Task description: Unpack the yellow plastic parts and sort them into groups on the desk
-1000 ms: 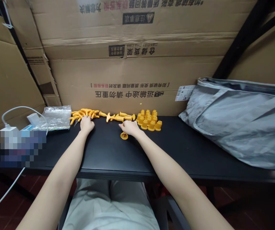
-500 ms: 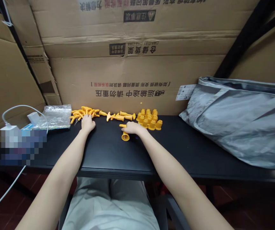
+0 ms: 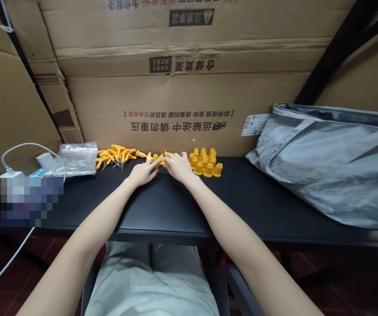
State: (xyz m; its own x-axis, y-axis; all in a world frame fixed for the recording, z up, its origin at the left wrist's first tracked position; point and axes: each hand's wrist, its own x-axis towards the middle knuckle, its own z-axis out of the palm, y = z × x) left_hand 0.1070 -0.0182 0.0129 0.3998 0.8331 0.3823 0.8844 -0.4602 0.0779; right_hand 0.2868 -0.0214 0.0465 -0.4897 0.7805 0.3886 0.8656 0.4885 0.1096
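Observation:
My left hand reaches to the middle row of yellow corkscrews, its fingers stretched out and thumb apart, fingertips touching a yellow piece. Close on its right, my right hand is bent over the same row, its fingers closed around a yellow corkscrew that they mostly hide. To the left lies a pile of yellow T-shaped corkscrew handles with metal spirals showing. Right of my right hand, several yellow bell-shaped caps stand in rows. A capped corkscrew lies between the pile and my hands.
A cardboard wall rises behind the black table. At left are clear plastic packaging, a white charger with cable and a blurred item. A large grey bag fills the right side.
My left hand has left the handle pile and moved right to the middle row. My right hand has carried the capped corkscrew from the table's middle back and slightly left to that row.

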